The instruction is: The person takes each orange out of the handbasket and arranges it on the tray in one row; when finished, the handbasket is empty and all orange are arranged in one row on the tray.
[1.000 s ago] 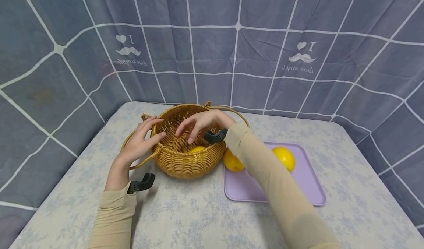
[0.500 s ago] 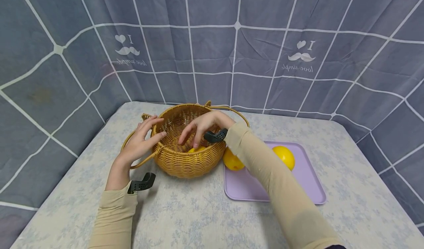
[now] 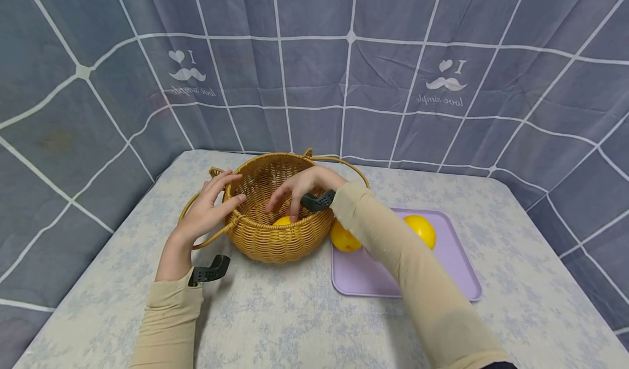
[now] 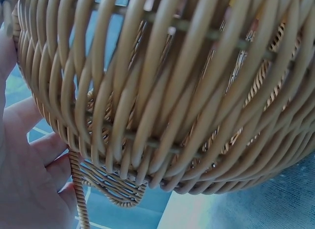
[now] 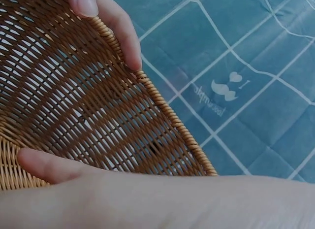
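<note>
A round wicker basket [image 3: 275,246] stands on the table, and an orange [image 3: 282,221] lies inside near its front wall. My right hand [image 3: 304,186] reaches into the basket from the right, fingers pointing down, with the thumb tip overlapping the orange. In the right wrist view its thumb [image 5: 49,167] lies straight, and the orange is out of sight. At the left rim is my left hand [image 3: 208,210], its thumb and fingertips resting across the edge, fingers fairly straight. Its palm shows beside the woven wall in the left wrist view.
To the right lies a lilac tray [image 3: 363,284] with one orange [image 3: 345,238] beside the basket and another orange [image 3: 421,231] farther right, the right sleeve crossing between them. Loop handles [image 3: 344,164] stick out from the basket's sides. A grey checked curtain [image 3: 314,74] hangs behind.
My right hand's thumb has lowered onto the orange in the basket, and that orange has shifted slightly left. My left hand stays at the rim.
</note>
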Demonstrator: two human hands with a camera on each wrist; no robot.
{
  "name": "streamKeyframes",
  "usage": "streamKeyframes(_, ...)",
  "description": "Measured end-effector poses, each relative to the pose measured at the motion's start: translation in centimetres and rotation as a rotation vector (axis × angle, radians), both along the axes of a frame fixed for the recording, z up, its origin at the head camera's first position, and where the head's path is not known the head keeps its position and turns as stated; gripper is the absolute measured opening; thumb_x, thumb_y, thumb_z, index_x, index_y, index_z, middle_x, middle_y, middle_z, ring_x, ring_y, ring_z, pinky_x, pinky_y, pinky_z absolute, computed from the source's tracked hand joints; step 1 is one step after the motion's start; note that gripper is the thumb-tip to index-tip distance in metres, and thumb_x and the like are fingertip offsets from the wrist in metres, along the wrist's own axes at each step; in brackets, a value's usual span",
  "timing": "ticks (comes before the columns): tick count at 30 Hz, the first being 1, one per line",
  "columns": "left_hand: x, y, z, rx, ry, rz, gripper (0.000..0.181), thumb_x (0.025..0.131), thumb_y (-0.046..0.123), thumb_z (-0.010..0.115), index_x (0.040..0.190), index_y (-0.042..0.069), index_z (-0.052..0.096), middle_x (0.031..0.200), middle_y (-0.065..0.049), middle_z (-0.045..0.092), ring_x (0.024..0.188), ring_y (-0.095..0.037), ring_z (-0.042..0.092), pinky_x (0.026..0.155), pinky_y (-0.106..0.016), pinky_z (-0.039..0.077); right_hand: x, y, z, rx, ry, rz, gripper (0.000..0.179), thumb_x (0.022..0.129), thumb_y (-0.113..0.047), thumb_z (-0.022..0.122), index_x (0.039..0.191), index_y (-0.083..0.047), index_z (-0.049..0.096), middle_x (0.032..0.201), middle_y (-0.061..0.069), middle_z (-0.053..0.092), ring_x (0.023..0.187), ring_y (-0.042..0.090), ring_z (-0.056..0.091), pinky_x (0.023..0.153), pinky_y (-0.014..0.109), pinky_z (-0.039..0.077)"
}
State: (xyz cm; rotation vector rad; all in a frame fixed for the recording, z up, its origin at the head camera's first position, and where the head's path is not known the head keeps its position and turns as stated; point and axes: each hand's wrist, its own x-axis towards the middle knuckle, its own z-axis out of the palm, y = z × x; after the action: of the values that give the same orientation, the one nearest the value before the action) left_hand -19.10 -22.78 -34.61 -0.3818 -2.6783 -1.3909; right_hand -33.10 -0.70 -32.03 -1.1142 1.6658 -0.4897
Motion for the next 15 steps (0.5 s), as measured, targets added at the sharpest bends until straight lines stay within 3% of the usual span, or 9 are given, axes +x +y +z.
streamKeyframes(5, -0.03, -0.07, -0.07, 0.004, -0.007, 0.001, 0.055, 0.095, 0.031, 0.056, 0.143, 0.011, 0.038, 0.156, -0.007, 0.013, 0.142, -0.031, -0.006, 0.106, -0.064, 0.0, 0.07, -0.02, -0.28, 0.024, -0.014, -0.053, 0.064, 0.081, -0.001, 0.069, 0.139, 0.0, 0.042, 0.141, 0.016, 0.043, 0.131, 0.027, 0.037, 0.097, 0.025, 0.041)
streamKeyframes(10, -0.01, -0.03, -0.04, 0.009, -0.013, 0.0, 0.055, 0.095, 0.031, 0.056, 0.143, 0.011, 0.038, 0.156, -0.007, 0.013, 0.142, -0.03, -0.008, 0.106, -0.065, 0.0, 0.49, 0.08, -0.38, 0.06, -0.132, -0.228, 0.053, 0.088, -0.002, 0.064, 0.137, 0.0, 0.045, 0.126, 0.011, 0.055, 0.098, 0.02, 0.058, 0.083, 0.031, 0.051)
streamKeyframes(12, 0.0, 0.0, -0.03, 0.009, -0.015, 0.001, 0.055, 0.095, 0.032, 0.056, 0.143, 0.011, 0.038, 0.156, -0.006, 0.013, 0.142, -0.03, -0.008, 0.106, -0.065, 0.0, 0.59, 0.08, -0.43, 0.06, -0.151, -0.295, 0.049, 0.09, -0.003, 0.062, 0.137, -0.001, 0.046, 0.118, 0.01, 0.057, 0.085, 0.018, 0.058, 0.078, 0.034, 0.054)
streamKeyframes(15, 0.02, 0.05, -0.02, 0.007, -0.017, 0.002, 0.055, 0.095, 0.033, 0.056, 0.143, 0.012, 0.039, 0.156, -0.006, 0.013, 0.142, -0.03, -0.008, 0.106, -0.065, 0.0, 0.56, 0.0, -0.5, 0.035, -0.121, -0.324, 0.047, 0.092, -0.005, 0.059, 0.137, -0.002, 0.046, 0.12, 0.011, 0.055, 0.083, 0.018, 0.058, 0.075, 0.035, 0.055)
